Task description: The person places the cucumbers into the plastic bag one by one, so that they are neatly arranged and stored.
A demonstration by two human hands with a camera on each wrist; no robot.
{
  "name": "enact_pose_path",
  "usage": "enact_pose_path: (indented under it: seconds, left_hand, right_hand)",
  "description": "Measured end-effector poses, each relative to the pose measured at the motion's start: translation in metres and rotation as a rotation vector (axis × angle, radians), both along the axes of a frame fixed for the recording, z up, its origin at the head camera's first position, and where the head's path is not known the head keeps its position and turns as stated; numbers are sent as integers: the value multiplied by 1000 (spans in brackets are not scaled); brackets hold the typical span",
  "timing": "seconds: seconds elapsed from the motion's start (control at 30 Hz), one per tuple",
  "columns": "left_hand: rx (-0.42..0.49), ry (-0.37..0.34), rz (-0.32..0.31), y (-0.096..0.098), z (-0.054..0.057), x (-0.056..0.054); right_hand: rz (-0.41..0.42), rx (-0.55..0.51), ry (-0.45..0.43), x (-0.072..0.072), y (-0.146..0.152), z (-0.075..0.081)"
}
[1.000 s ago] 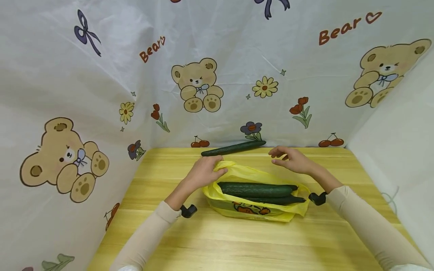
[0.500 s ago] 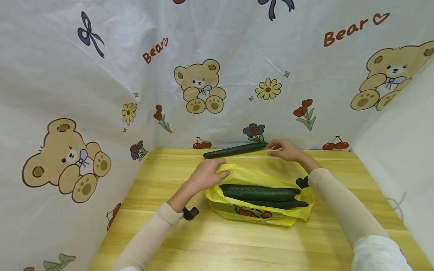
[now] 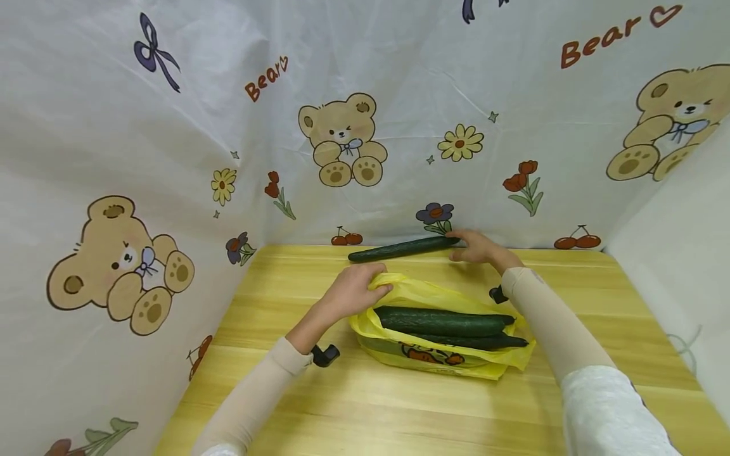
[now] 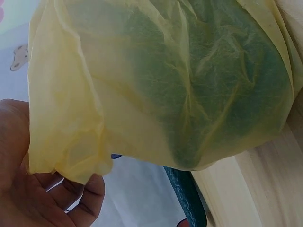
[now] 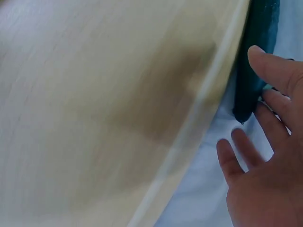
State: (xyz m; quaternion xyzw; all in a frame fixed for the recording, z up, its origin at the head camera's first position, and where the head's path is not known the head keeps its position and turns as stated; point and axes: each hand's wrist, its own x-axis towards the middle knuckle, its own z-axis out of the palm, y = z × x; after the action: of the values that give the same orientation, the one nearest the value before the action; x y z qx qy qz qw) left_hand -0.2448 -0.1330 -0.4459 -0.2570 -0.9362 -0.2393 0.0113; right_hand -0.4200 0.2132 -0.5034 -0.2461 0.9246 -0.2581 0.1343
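Note:
A yellow plastic bag (image 3: 479, 369) lies on its side with its mouth open, and dark green cucumbers (image 3: 447, 322) lie inside it. My left hand (image 3: 352, 292) pinches the upper left rim of the bag between thumb and fingers; through the thin film (image 4: 128, 94) the green shows in the left wrist view. Another cucumber (image 3: 402, 249) lies along the table's back edge. At its right end is my right hand (image 3: 480, 247). In the right wrist view the thumb overlaps that cucumber (image 5: 253, 71) and the fingers spread loosely around its tip, not closed on it.
The wooden table (image 3: 342, 411) has a white cloth wall (image 3: 399, 126) printed with bears and flowers behind it and at the left. A plain white wall (image 3: 673, 253) stands at the right. Black wrist camera mounts (image 3: 325, 356) stick out near the hands.
My right hand has moved left and back, from above the bag's right side to the loose cucumber's right end. My left hand keeps its hold on the bag rim.

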Motion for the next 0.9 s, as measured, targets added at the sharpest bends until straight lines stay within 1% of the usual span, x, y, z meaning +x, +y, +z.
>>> enact_pose_path:
  seconds: [0.1, 0.17, 0.23, 0.33, 0.4, 0.53, 0.6, 0.7, 0.77, 0.9]
  left_hand:
    - [2, -6, -6, 1, 2, 0]
    - [3, -10, -2, 2, 2, 0]
    - [7, -17, 2, 2, 3, 0]
    - [6, -21, 4, 3, 3, 0]
    - [5, -23, 6, 3, 3, 0]
    - [6, -18, 7, 4, 2, 0]
    - [3, -17, 9, 4, 1, 0]
    - [-11, -19, 18, 3, 1, 1]
    - [-20, -26, 34, 2, 2, 3]
    - [2, -57, 70, -3, 6, 11]
  right_hand:
    - [-6, 56, 36, -1, 1, -2]
    - [33, 89, 99, -1, 0, -3]
    - [65, 95, 126, -1, -1, -5]
    - [97, 97, 137, 0, -2, -11]
    - [94, 90, 119, 0, -2, -14]
    - [99, 97, 119, 3, 1, -18]
    - [113, 97, 118, 5, 2, -17]
    - [137, 87, 116, 12, 5, -11]
    - [153, 74, 122, 18, 8, -5]
    - [155, 11, 127, 36, 13, 8]
